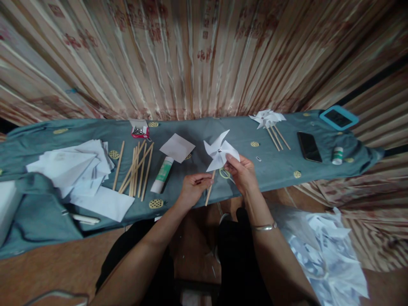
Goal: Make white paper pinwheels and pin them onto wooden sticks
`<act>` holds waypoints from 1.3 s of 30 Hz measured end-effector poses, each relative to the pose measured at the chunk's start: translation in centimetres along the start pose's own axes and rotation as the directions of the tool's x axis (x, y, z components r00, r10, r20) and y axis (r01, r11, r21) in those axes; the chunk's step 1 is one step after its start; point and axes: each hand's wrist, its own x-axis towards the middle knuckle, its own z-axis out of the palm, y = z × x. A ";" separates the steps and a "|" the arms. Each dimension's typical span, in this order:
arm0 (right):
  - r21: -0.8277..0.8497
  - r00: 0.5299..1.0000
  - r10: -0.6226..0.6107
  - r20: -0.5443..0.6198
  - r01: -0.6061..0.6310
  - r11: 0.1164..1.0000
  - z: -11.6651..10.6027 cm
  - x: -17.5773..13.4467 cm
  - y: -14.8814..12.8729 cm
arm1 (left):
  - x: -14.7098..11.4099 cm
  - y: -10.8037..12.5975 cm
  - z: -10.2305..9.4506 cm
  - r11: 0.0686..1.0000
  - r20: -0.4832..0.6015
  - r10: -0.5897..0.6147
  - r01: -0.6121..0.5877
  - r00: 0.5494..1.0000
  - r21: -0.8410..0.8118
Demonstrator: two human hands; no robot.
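Observation:
A white paper pinwheel [218, 160] faces up above the near edge of the cloth, with a small metal pin at its centre. Its wooden stick [208, 196] slants down toward me. My left hand [193, 189] pinches the stick just under the blades. My right hand [245, 171] is closed on the pinwheel's right blade, thumb on top. Beside the right fingers shows a yellow-green ring [224, 173], perhaps a scissors handle, partly hidden. A square white sheet [177, 148] and a green-and-white glue stick [163, 173] lie left of the pinwheel.
Several loose sticks [136, 168], a red box of pins [140, 130] and a paper pile [70, 163] occupy the left. Pinwheels on sticks [267, 118], a phone [309, 146] and a small glue stick [337, 155] lie right. A bag of pinwheels [331, 255] stands below.

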 end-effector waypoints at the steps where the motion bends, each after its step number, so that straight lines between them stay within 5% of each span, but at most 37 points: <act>1: 0.011 1.000 -0.009 0.021 0.009 1.000 -0.1 0.0 -0.1 | 0.0 0.0 0.0 1.000 0.000 -0.006 0.006 1.000 -0.003; 7: 0.102 0.990 -0.024 0.136 0.010 0.995 -1.0 0.4 -0.9 | -0.5 0.3 0.0 0.999 0.027 -0.037 0.038 0.999 -0.024; 18: -0.022 0.997 0.034 0.071 -0.032 0.999 -2.1 0.8 -1.9 | -1.1 0.9 -0.2 0.992 0.182 -0.095 0.078 0.979 0.098; 39: -0.026 0.999 0.038 -0.012 -0.038 0.999 -1.1 0.3 -2.3 | -0.9 0.5 -0.1 0.994 0.147 -0.081 0.069 0.986 0.085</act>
